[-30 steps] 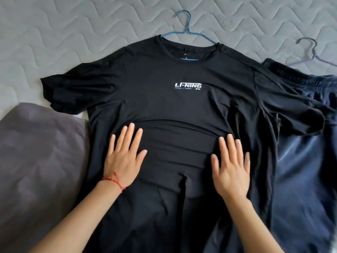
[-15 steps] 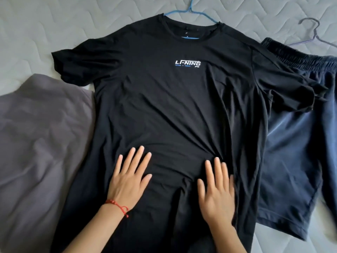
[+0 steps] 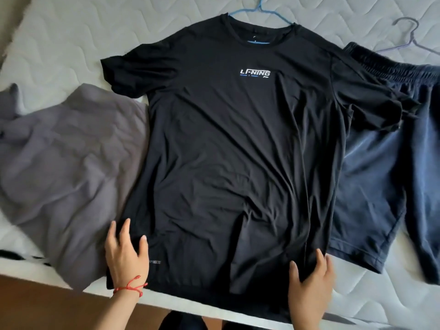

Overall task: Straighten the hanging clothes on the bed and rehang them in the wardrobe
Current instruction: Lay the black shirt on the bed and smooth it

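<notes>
A black T-shirt [image 3: 226, 151] with a white chest logo lies flat and face up on the quilted mattress [image 3: 71, 36], still on a blue wire hanger [image 3: 259, 10] whose hook sticks out past the collar. My left hand [image 3: 126, 256], with a red string at the wrist, rests flat with spread fingers on the shirt's lower left corner. My right hand [image 3: 309, 279] lies on the lower right corner at the hem, thumb on the cloth, fingers along the side edge. The hem hangs slightly over the bed's near edge.
A grey garment [image 3: 69, 172] lies crumpled left of the shirt. Dark navy shorts [image 3: 390, 177] lie to the right, partly under the shirt's sleeve, with a grey wire hanger [image 3: 412, 34] above them. Brown floor [image 3: 47, 306] shows below the bed's edge.
Both hands slid down the shirt from its middle to the hem and apart to the two lower corners. The folds across the belly are flatter. The view has pulled back.
</notes>
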Available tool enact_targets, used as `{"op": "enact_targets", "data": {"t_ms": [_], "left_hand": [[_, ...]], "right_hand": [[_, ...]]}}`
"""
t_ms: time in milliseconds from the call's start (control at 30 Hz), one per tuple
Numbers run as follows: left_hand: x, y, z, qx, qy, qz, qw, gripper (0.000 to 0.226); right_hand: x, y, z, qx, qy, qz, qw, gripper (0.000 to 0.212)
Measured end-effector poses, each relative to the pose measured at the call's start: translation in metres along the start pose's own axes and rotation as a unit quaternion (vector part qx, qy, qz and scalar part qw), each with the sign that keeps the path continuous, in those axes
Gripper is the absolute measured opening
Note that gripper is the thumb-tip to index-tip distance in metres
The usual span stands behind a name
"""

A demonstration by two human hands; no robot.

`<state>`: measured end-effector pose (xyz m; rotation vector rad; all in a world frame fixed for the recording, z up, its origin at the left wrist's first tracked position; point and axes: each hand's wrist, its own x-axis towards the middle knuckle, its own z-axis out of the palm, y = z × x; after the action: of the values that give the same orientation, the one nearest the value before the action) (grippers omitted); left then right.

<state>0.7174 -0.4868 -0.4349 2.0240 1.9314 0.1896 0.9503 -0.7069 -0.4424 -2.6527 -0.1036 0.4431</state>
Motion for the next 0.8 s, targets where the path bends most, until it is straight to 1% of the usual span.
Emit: {"op": "enact_targets", "data": {"t_ms": [67,133,200,300,367,433,467,500,533,567,600,633,667,700,767,800], "left_hand": [[-0.001,-0.005,-0.005,0.010,-0.024,-0.022,0.999,0.052],[0.002,-0.004,-0.011,0.013,-0.052,-0.033,0.998,0.051],[0.009,-0.001,-0.015,-0.018,-0.071,-0.066,0.995,0.048],[0.017,0.001,-0.022,-0.035,-0.084,-0.114,0.989,0.038],[0.016,-0.001,-0.026,-0.020,-0.104,-0.124,0.987,0.036],[0.010,-0.004,-0.026,-0.001,-0.128,-0.128,0.984,0.037],[0.006,-0.004,-0.026,0.012,-0.132,-0.127,0.983,0.038],[0.002,-0.003,-0.027,0.028,-0.125,-0.119,0.985,0.039],[-0.001,-0.004,-0.026,0.051,-0.110,-0.093,0.988,0.042],[-0.004,-0.005,-0.024,0.081,-0.095,-0.047,0.991,0.048],[-0.008,-0.003,-0.022,0.117,-0.078,0.015,0.990,0.053],[-0.013,0.001,-0.019,0.149,-0.056,0.088,0.983,0.053],[-0.019,0.007,-0.015,0.168,-0.052,0.164,0.971,0.049],[-0.025,0.013,-0.010,0.182,-0.065,0.239,0.952,0.047],[-0.032,0.022,0.001,0.206,-0.125,0.351,0.905,0.053],[-0.032,0.023,0.006,0.217,-0.155,0.379,0.886,0.058]], "right_hand": [[0.000,0.006,-0.003,-0.003,-0.004,0.069,0.998,0.064],[0.001,0.009,-0.005,0.009,-0.026,0.114,0.993,0.053],[0.004,0.012,-0.008,0.029,-0.051,0.118,0.991,0.040],[0.015,0.023,-0.018,-0.019,-0.043,0.114,0.992,0.028],[0.023,0.031,-0.028,-0.044,-0.030,0.141,0.989,0.027],[0.029,0.034,-0.036,-0.075,-0.017,0.150,0.986,0.031],[0.030,0.032,-0.038,-0.094,-0.004,0.135,0.986,0.035],[0.031,0.028,-0.037,-0.108,0.015,0.102,0.989,0.041],[0.029,0.021,-0.035,-0.110,0.029,0.050,0.992,0.046],[0.025,0.011,-0.031,-0.106,0.033,-0.015,0.994,0.049],[0.019,-0.002,-0.025,-0.105,0.028,-0.090,0.990,0.050],[0.011,-0.015,-0.017,-0.112,0.018,-0.170,0.979,0.047],[0.002,-0.028,-0.007,-0.123,0.000,-0.246,0.961,0.045],[-0.007,-0.042,0.003,-0.133,-0.026,-0.307,0.942,0.046],[-0.022,-0.066,0.023,-0.146,-0.091,-0.382,0.908,0.049],[-0.028,-0.073,0.032,-0.156,-0.122,-0.403,0.894,0.049]]}}
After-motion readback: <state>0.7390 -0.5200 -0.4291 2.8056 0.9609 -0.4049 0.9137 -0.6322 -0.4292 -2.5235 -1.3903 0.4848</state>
